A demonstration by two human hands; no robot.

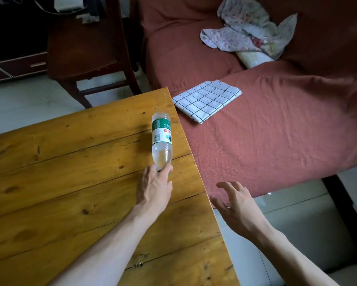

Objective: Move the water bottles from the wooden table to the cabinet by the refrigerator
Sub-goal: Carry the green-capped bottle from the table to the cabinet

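A clear water bottle with a green and white label is over the right part of the wooden table, its base pointing away from me. My left hand grips its neck and cap end, so the cap is mostly hidden. My right hand hovers past the table's right edge, fingers spread, holding nothing. No other bottle is in sight.
A sofa under a rust-red cover runs along the table's right side, with a folded checked cloth and a crumpled floral cloth on it. A dark wooden chair stands beyond the table. Pale tiled floor shows on the left.
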